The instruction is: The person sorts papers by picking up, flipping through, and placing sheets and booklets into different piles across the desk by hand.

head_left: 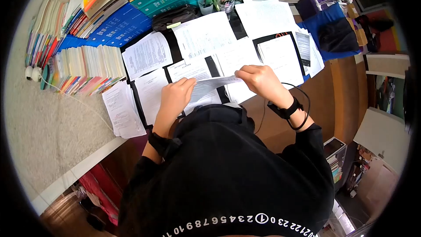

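Observation:
My left hand [176, 95] pinches the left end of a sheaf of printed paper [206, 88]. At its other end, my right hand [260, 81] grips the top corner between thumb and fingers. The paper is held tilted above the desk, near my chest, and seen almost edge-on. Whether it is one sheet or more, I cannot tell. Under and beyond it lie stacks of printed pages, among them a stack [237, 59] close to my right hand and another [151, 94] left of my left hand. A dark band with a cable [287, 109] circles my right wrist.
Further printed stacks [147, 55] and large sheets [205, 35] cover the dark desk mat. Behind them stand a black pouch [177, 16], pen holders [226, 5] and blue file boxes [109, 28]. Upright books [90, 66] line the left. A blue bin [329, 30] stands right.

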Demonstrator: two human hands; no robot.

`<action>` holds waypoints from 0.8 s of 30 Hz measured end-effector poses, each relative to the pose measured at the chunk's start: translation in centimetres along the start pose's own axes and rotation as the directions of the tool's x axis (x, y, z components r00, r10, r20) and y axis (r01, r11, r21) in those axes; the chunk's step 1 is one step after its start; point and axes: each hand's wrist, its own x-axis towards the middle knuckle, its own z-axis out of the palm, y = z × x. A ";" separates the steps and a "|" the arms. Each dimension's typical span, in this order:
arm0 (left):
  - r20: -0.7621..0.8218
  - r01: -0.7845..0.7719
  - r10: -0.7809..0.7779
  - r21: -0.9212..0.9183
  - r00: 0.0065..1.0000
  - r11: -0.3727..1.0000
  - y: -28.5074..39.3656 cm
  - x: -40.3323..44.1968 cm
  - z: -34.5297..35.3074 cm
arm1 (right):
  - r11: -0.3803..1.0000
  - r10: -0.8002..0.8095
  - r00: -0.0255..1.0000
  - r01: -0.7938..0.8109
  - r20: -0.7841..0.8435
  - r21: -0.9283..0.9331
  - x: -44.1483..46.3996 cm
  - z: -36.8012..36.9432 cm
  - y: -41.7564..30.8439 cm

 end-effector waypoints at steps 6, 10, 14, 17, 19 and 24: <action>0.004 0.030 -0.030 -0.047 1.000 0.998 -1.1 0.8 3.5 | 1.000 -0.014 0.999 0.014 -0.052 0.006 -1.2 -1.6 2.1; 0.079 -0.010 0.016 -0.074 0.997 0.997 -0.6 1.5 4.4 | 0.991 0.112 0.988 -0.118 -0.111 -0.057 -1.7 -1.9 4.7; 0.130 -0.039 0.055 -0.123 0.990 0.992 1.0 3.2 4.0 | 0.970 0.186 0.974 -0.203 -0.126 -0.137 -2.3 -1.1 7.8; 0.158 -0.038 0.075 -0.222 0.985 0.974 1.5 4.2 3.6 | 0.967 0.160 0.962 -0.198 -0.222 -0.160 -2.2 -0.9 9.3; 0.178 -0.030 0.087 -0.299 0.980 0.954 1.6 4.9 3.2 | 0.965 0.125 0.958 -0.178 -0.259 -0.190 -2.4 -0.5 10.5; 0.329 0.136 0.029 -0.467 0.944 0.874 3.0 6.7 2.7 | 0.973 0.111 0.896 -0.185 -0.429 -0.135 -1.7 1.0 12.3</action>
